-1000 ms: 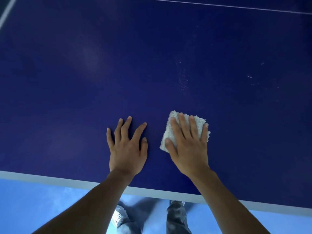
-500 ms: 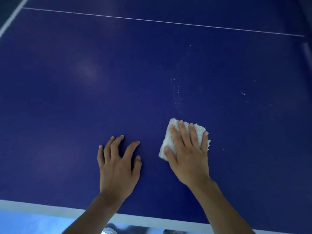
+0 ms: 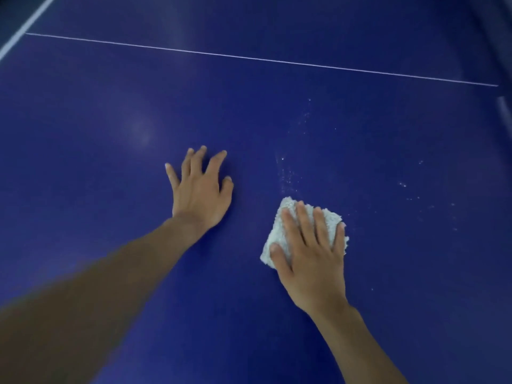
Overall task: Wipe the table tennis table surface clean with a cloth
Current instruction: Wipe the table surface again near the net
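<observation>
Flat right hand [image 3: 311, 261] pressing cloth [image 3: 279, 234] (white), left hand [image 3: 201, 194] on table [image 3: 83, 189]

Cloth [image 3: 277, 234] mid hidden under right hand [image 3: 313, 267]; left forearm [image 3: 97, 286] blurred, cut off btm.

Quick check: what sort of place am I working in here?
Probably a games or sports room: a blue table tennis table with a thin white line and white edge stripe.
</observation>
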